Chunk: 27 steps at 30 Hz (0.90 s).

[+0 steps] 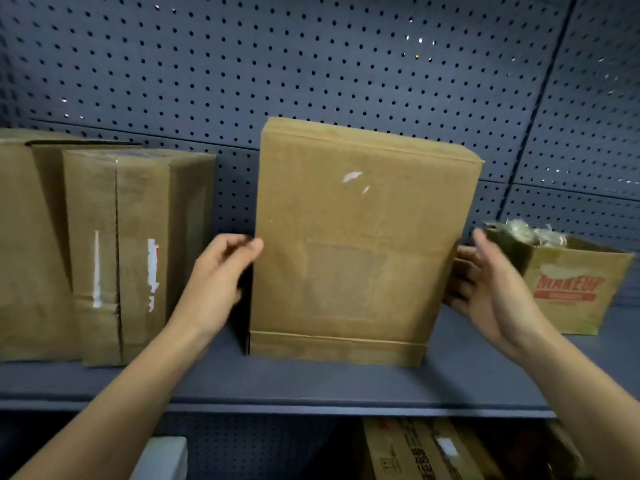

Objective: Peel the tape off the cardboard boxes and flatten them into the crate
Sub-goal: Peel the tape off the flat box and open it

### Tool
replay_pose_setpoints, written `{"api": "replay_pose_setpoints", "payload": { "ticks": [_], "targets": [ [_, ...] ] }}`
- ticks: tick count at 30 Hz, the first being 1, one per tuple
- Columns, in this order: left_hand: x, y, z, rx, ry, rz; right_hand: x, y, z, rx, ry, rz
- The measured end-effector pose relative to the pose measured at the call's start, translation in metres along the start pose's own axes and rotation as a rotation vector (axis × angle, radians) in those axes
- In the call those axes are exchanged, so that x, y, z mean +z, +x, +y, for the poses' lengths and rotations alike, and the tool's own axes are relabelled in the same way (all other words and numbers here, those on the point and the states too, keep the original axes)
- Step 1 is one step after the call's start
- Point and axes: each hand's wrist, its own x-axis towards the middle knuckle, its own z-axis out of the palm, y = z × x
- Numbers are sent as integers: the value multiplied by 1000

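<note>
The cardboard box (360,237) stands upright on the shelf (311,386). My left hand (221,275) pinches its left edge, thumb in front. My right hand (485,282) lies flat and open against its right side. Judged light and stiff: lift by both side walls.

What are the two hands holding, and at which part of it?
The upright cardboard box: the left hand grips its left edge, thumb on the front face; the right hand presses its fingers against the box's right side, thumb apart.
</note>
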Motion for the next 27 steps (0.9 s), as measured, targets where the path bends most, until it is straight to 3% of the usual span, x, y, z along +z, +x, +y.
{"api": "replay_pose_setpoints", "payload": {
  "ticks": [5, 9, 18, 27],
  "targets": [
    [10, 22, 33, -151, 11, 14, 7, 18, -45, 186, -146, 60],
    [20, 26, 52, -236, -4, -75, 15, 26, -65, 263, -240, 45],
    [5, 15, 43, -13, -203, -107, 5, 6, -70, 30, 19, -9],
    [-5, -16, -12, 79, -182, -64, 0, -27, -1, 183, 53, -104]
  ]
}}
